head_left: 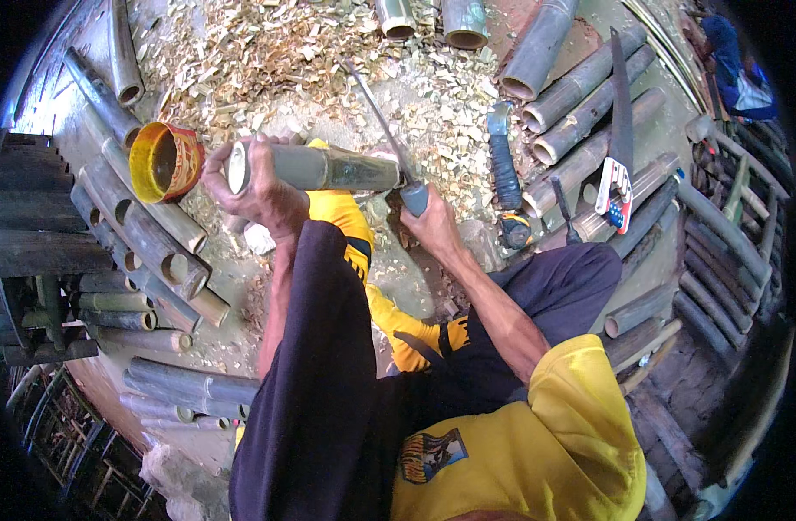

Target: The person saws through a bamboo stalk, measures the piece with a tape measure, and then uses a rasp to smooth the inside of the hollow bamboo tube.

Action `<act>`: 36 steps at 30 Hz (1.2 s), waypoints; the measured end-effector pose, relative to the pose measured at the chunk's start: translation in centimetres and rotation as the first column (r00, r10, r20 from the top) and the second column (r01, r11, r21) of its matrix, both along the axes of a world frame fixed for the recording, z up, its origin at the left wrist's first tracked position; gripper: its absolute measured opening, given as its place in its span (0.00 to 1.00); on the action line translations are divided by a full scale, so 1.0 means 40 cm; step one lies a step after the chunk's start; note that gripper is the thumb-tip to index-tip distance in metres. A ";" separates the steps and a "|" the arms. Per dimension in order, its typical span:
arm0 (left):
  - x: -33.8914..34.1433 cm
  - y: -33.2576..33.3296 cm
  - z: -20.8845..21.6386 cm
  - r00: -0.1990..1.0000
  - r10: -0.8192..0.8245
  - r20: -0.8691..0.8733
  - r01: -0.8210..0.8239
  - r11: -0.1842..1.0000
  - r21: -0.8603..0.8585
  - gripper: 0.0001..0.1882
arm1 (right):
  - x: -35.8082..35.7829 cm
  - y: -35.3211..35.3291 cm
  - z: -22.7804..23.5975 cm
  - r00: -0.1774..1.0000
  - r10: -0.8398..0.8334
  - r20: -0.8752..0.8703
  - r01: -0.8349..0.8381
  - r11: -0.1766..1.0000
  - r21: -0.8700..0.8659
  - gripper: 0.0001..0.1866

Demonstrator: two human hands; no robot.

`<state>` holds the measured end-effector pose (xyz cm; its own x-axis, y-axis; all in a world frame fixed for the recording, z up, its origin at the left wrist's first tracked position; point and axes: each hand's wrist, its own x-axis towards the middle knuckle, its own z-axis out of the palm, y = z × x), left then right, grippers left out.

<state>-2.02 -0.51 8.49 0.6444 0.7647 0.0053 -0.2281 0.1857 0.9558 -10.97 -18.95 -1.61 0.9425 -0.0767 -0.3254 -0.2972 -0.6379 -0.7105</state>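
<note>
My left hand (266, 193) is wrapped round the left end of a short grey-green bamboo tube (356, 168), held level above my yellow-clad leg. Its pale hollow end shows beside the fingers. In my right hand (434, 227) is the grey handle of a long, thin, dark-bladed tool (379, 120); whether it is a file or a narrow knife I cannot tell. The blade points up and away to the left, crossing close by the tube's right end. Whether it touches the tube is unclear.
Wood chips (276, 69) cover the floor ahead. At left stand a yellow-and-red tub (183, 163) and bamboo tubes with cut holes (142, 221). To the right lie a black-wrapped handled tool (505, 165), a tape measure (515, 230), a handsaw (622, 122) and more bamboo (580, 78).
</note>
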 end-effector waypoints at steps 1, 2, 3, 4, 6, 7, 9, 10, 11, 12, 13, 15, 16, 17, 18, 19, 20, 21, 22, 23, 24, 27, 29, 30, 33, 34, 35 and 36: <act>0.000 0.004 0.000 1.000 -0.013 0.014 0.014 0.999 -0.041 0.20 | 0.015 -0.003 0.005 1.000 0.014 0.008 -0.014 1.000 0.021 0.18; -0.015 0.012 -0.002 1.000 -0.024 0.003 0.024 0.997 -0.076 0.20 | 0.010 0.002 0.031 1.000 0.030 -0.007 -0.030 0.998 0.048 0.19; -0.013 0.024 -0.003 0.998 -0.030 0.055 0.036 0.992 -0.121 0.19 | 0.004 0.007 0.059 0.999 0.047 -0.023 -0.045 0.996 0.073 0.20; -0.014 0.027 -0.016 0.996 -0.039 0.075 0.044 0.997 -0.067 0.19 | 0.004 0.006 0.097 1.000 0.003 0.009 -0.004 0.990 0.141 0.20; -0.027 0.057 -0.020 0.991 -0.077 0.110 0.079 0.997 -0.013 0.19 | 0.007 0.031 0.196 0.995 -0.079 0.054 0.059 0.951 0.305 0.19; -0.030 0.055 -0.019 0.985 -0.119 0.125 0.125 0.991 -0.043 0.19 | 0.013 0.032 0.236 0.977 -0.097 0.191 0.038 0.956 0.291 0.18; -0.039 0.056 -0.041 0.974 -0.141 0.180 0.143 0.990 0.004 0.19 | 0.006 0.044 0.221 0.914 -0.156 0.373 0.013 0.934 0.358 0.17; -0.037 0.050 -0.046 0.965 -0.156 0.212 0.155 0.988 0.025 0.19 | 0.003 0.041 0.211 0.866 -0.191 0.463 -0.002 0.923 0.385 0.17; -0.036 0.042 -0.046 0.967 -0.153 0.202 0.151 0.988 0.027 0.19 | 0.000 0.030 0.170 0.878 -0.115 0.464 -0.027 0.957 0.289 0.17; -0.032 0.023 -0.048 0.968 -0.155 0.196 0.155 0.988 0.019 0.19 | -0.005 0.011 0.089 0.970 -0.086 0.229 0.027 0.968 0.249 0.18; -0.030 0.020 -0.046 0.970 -0.150 0.191 0.149 0.989 0.023 0.19 | -0.005 -0.002 0.031 0.996 -0.046 0.076 0.034 0.988 0.148 0.18; -0.031 0.035 -0.063 0.955 -0.156 0.251 0.166 0.986 -0.022 0.20 | 0.014 -0.018 0.014 0.998 -0.006 -0.062 0.011 0.996 0.085 0.20; -0.036 0.065 -0.068 0.950 -0.145 0.275 0.159 0.987 -0.029 0.20 | 0.026 -0.007 0.041 0.998 0.024 -0.050 -0.017 0.990 0.137 0.20; -0.044 0.087 -0.079 0.948 -0.183 0.259 0.193 0.981 -0.016 0.20 | 0.016 0.005 0.075 0.997 0.049 -0.064 -0.037 0.983 0.182 0.20; -0.057 0.106 -0.091 0.945 -0.191 0.265 0.196 0.981 0.007 0.20 | 0.003 0.019 0.114 1.000 0.013 0.002 -0.013 0.977 0.214 0.20; -0.049 0.117 -0.084 0.937 -0.194 0.291 0.193 0.981 0.032 0.21 | 0.019 0.032 0.178 0.996 -0.022 0.088 0.000 0.969 0.245 0.20; -0.060 0.115 -0.087 0.934 -0.207 0.293 0.203 0.978 0.044 0.22 | 0.014 0.034 0.217 0.987 -0.072 0.145 0.031 0.962 0.270 0.21; -0.059 0.095 -0.086 0.940 -0.212 0.267 0.206 0.977 0.052 0.23 | 0.013 0.030 0.227 0.963 -0.153 0.220 0.072 0.938 0.339 0.20; -0.052 0.090 -0.092 0.938 -0.227 0.261 0.214 0.974 0.080 0.23 | 0.017 0.023 0.216 0.957 -0.154 0.246 0.063 0.937 0.344 0.20; -0.055 0.102 -0.094 0.939 -0.238 0.248 0.215 0.969 0.119 0.23 | 0.010 0.025 0.183 0.952 -0.151 0.266 0.048 0.932 0.359 0.19; -0.059 0.111 -0.096 0.939 -0.250 0.235 0.216 0.963 0.158 0.23 | 0.003 0.026 0.143 0.946 -0.150 0.286 0.033 0.927 0.375 0.19; -0.038 0.090 -0.074 0.968 -0.238 0.078 0.228 0.966 0.120 0.21 | -0.005 -0.027 0.002 0.995 0.012 -0.100 -0.002 0.994 0.107 0.20; -0.026 0.098 -0.055 0.985 -0.153 -0.077 0.166 0.960 0.225 0.21 | 0.000 -0.012 0.031 0.992 0.040 -0.116 -0.025 0.991 0.130 0.20; -0.021 0.101 -0.066 0.990 -0.123 -0.063 0.136 0.950 0.282 0.21 | -0.009 -0.008 0.061 0.989 0.037 -0.140 -0.016 0.989 0.148 0.20; -0.031 0.074 -0.020 1.000 -0.018 -0.001 0.018 0.985 0.169 0.20 | 0.011 0.020 0.192 0.999 -0.032 0.011 0.027 0.960 0.278 0.20; -0.024 0.049 0.000 0.998 0.031 0.046 -0.028 0.997 -0.072 0.20 | 0.006 0.026 0.229 0.993 -0.083 0.080 0.052 0.943 0.329 0.19; -0.024 0.045 -0.001 0.998 0.039 0.047 -0.037 0.998 -0.042 0.21 | 0.009 0.033 0.258 0.941 -0.058 0.334 -0.039 0.960 0.277 0.19; -0.028 0.046 -0.006 0.997 0.046 0.055 -0.045 0.998 -0.035 0.21 | 0.003 0.039 0.241 0.932 -0.078 0.353 -0.035 0.953 0.302 0.19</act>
<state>-3.13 1.32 8.23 0.6084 0.7935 0.0137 -0.2896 0.2059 0.9347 -10.84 -17.40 8.05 0.9985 -0.0507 0.0219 0.0012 -0.3758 -0.9267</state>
